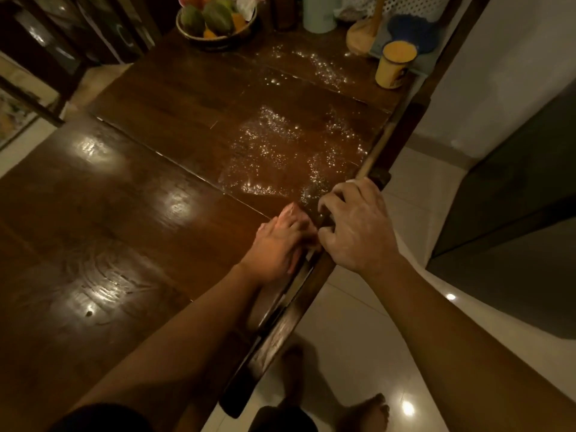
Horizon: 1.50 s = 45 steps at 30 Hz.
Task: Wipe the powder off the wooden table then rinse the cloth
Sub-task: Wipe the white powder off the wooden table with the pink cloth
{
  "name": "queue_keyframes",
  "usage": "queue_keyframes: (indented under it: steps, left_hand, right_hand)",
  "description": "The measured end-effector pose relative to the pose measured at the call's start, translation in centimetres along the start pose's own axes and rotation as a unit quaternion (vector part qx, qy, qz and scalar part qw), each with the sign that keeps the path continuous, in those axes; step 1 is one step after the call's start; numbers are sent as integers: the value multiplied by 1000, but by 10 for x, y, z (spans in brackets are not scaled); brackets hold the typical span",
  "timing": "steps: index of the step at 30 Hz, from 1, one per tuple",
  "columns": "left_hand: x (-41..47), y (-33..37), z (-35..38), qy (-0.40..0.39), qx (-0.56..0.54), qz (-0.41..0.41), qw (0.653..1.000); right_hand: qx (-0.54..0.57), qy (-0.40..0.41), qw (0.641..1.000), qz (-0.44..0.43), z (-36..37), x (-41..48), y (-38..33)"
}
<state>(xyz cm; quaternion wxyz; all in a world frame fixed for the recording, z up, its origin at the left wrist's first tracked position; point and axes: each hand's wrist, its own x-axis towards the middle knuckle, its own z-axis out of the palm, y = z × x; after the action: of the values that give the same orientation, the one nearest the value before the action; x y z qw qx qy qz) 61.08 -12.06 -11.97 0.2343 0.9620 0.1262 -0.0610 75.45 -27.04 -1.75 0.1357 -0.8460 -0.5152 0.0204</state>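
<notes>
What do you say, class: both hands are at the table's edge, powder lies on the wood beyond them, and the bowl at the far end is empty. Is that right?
One thing is wrong: the bowl is not empty, it holds fruit, as the head view shows. The rest stands: the left hand and right hand are at the edge of the table, with powder beyond them.

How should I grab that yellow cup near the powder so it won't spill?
Hold the yellow cup round its side wall, below the rim, coming from the near, open side of the table. It stands upright and looks full almost to the brim, so keep off the top. A blue thing crowds it behind.
</notes>
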Motion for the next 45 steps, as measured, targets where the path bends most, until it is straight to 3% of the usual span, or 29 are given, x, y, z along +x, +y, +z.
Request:
queue_keyframes:
  steps: [3, 5, 8, 10, 12, 15, 18, 21, 23, 25, 29, 34, 39, 40, 42, 45]
  left_hand:
    - [-52, -26, -5, -45, -18, 64, 997]
    - [-78, -54, -11, -29, -21, 52, 998]
    - [-63, -72, -19, 54, -53, -105, 992]
    - [-29, -60, -21, 78, -4, -218, 973]
    - [6, -39, -17, 82, 52, -260, 961]
    - [46, -5, -13, 42, 82, -225, 970]
    - [50, 6, -5, -64, 148, -76, 984]
    - [7, -23, -8, -31, 23, 57, 998]
    - [-21, -48, -16, -2, 1, 28, 1000]
    - [-27, -56, -27, 26, 13, -73, 997]
    - [19, -43, -37, 52, 33, -184, 981]
    - [81, -27, -23, -5, 118, -125, 985]
    - [52, -39, -26, 28, 43, 31, 998]
    - [41, -47, -28, 22, 9, 32, 999]
    - [38, -49, -31, -3, -33, -40, 999]
    - [70, -14, -19, 20, 6, -158, 987]
  right_hand:
    - [13, 5, 1000, 3, 0, -1, 0]
    - [25, 4, 1000, 5, 0, -1, 0]
    - [44, 3, 999, 7, 2, 0, 2]
    - [44, -3, 999, 8, 3, 0, 2]
    - [37, -4, 999, 10, 4, 0, 1]
    - [29, -2, 999, 13, 4, 0, 0]
    - [36, -3, 999, 13, 3, 0, -1]
    - [33, -3, 999, 17, 2, -1, -1]
    - [33, -7, 999, 21, 1, 1, -2]
    - [25, -22, 999, 25, -1, 2, -4]
    - [-2, -42, 999, 20, -5, 4, -6]
    - [-23, -97, 994, -44, -16, 16, 6]
    - [69, -105, 986, -114, -29, 39, 34]
    - [95, -83, 985, -114, -33, 47, 42]
    - [97, -39, 990, -94, -41, 67, 63]
    - [60, -39, 996, -44, -48, 104, 105]
